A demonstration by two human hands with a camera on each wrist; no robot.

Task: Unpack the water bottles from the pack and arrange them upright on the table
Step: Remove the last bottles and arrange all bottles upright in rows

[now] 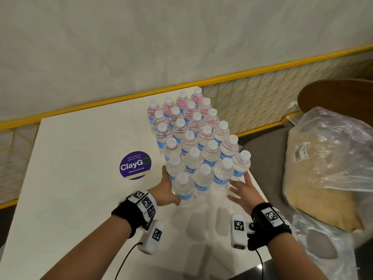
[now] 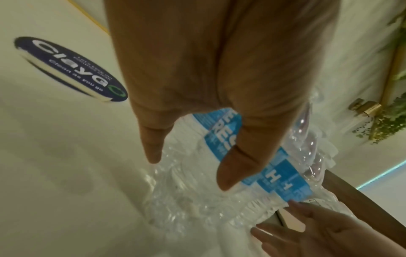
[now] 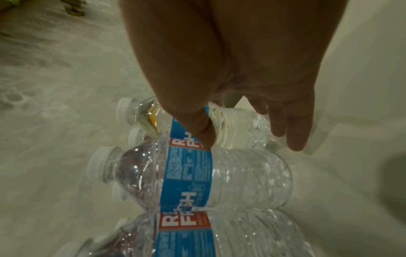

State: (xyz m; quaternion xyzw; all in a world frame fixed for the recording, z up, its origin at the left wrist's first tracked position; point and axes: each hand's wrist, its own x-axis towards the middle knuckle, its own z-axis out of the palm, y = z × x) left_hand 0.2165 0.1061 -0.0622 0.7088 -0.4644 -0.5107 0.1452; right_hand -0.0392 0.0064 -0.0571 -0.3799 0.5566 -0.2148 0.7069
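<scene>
On white table [image 1: 80,178], upright "FRESH"-labelled bottles [image 1: 193,142], "ClayGo" sticker [image 1: 135,165], left hand [image 1: 167,190] cupping nearest bottle [image 1: 183,188], right hand [image 1: 245,191] spread, empty.

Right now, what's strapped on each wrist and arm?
Both forearms are bare, no sleeves. The left hand and right hand each have a black wrist strap carrying white blocks printed with black square fiducial tags, a white camera module hanging below, and a thin black cable trailing back.

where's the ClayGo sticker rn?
In the head view the round purple ClayGo sticker lies flat on the white table, left of the block of upright water bottles and just beyond the left hand.
</scene>
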